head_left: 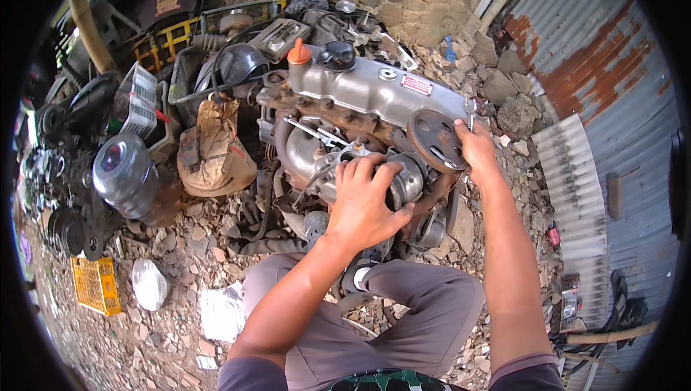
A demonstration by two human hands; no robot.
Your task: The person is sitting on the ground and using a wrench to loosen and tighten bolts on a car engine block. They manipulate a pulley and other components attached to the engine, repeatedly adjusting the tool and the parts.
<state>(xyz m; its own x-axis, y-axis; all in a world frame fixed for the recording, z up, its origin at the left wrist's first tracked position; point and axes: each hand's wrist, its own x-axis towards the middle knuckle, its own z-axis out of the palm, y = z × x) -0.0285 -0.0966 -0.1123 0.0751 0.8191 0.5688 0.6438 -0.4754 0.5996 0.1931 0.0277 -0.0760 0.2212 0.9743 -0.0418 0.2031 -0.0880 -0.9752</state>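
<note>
A large engine with a silver valve cover (360, 88) lies on rubble in front of me. My left hand (363, 196) is closed over a round silver metal housing (407, 182) on its near side, with the fingers curled over its top and the thumb at its right. My right hand (475, 147) grips a wrench (470, 106), whose silver end sticks up above the fingers. That hand is beside the right edge of a brown pulley wheel (434, 139). Whether it touches the wheel I cannot tell. More silver tools (313, 130) lie on the engine behind my left hand.
A paper bag (216, 157) and a clear plastic jug (124, 175) stand left of the engine. Crates and loose parts pile up behind them. A yellow basket (95, 285) lies at lower left. Rocks (515, 114) and a corrugated metal wall (612, 67) border the right side.
</note>
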